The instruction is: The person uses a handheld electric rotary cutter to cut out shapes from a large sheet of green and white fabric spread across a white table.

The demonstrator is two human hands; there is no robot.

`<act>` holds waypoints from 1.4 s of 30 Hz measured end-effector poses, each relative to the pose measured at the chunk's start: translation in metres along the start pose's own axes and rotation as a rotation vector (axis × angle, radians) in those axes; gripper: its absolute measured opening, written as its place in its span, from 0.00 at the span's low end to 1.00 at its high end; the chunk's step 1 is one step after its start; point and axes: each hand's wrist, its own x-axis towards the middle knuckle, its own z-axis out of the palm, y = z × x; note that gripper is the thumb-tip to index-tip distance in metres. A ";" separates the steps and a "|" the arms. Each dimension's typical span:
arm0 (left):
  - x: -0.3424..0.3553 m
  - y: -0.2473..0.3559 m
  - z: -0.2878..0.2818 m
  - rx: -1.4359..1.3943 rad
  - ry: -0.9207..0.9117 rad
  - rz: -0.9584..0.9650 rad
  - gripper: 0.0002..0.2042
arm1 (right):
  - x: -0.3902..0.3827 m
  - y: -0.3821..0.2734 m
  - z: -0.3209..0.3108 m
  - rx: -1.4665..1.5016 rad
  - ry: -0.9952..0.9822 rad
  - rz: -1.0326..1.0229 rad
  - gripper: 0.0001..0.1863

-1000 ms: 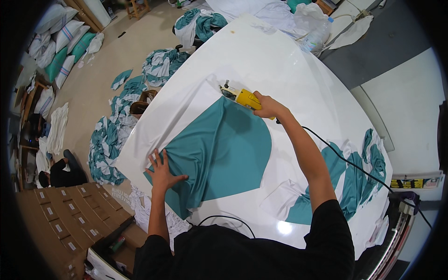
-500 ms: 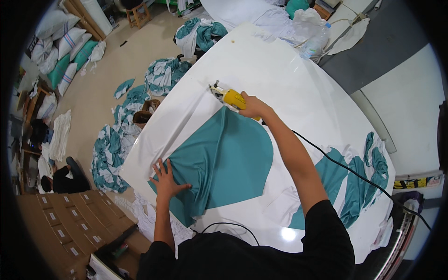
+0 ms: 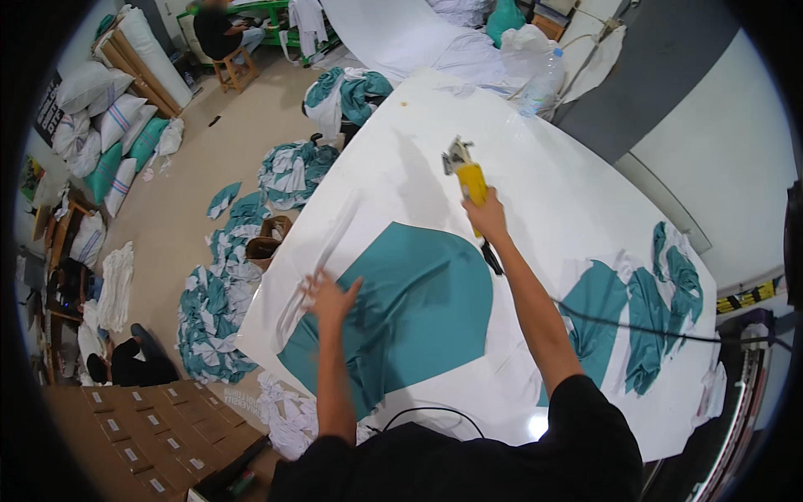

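A yellow electric fabric cutter (image 3: 468, 180) is gripped in my right hand (image 3: 487, 216), raised over the white table (image 3: 560, 184) beyond a teal cut piece of cloth (image 3: 431, 309). My left hand (image 3: 333, 297) is motion-blurred, fingers apart, at the left side of that piece beside a narrow white fabric strip (image 3: 339, 226); whether it touches either is unclear. A black power cord (image 3: 627, 326) runs from under my right arm toward the right.
More teal and white pieces (image 3: 602, 309) lie at the right. A plastic bottle (image 3: 544, 84) stands at the far edge. Fabric heaps (image 3: 209, 318) lie left on the floor, cardboard boxes (image 3: 150, 427) lower left. Two people (image 3: 217, 38) (image 3: 134, 360) sit apart from me.
The cutter has swung right and turned more upright. My left hand has left its spread position on the cloth and is moving. The long white fabric's fold now appears as a narrow strip.
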 end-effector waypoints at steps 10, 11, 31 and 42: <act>-0.037 0.234 0.146 0.533 -0.375 1.690 0.59 | -0.268 0.146 -0.220 0.136 0.410 0.239 0.29; -0.059 0.242 0.145 0.464 -0.432 1.703 0.59 | -0.300 0.145 -0.238 0.125 0.463 0.304 0.30; -0.150 0.023 0.030 0.789 -0.406 1.000 0.67 | -0.514 0.154 -0.210 0.521 0.402 0.636 0.26; 0.005 0.152 0.113 0.390 -0.080 0.873 0.39 | -0.558 0.121 -0.159 0.486 0.382 0.624 0.27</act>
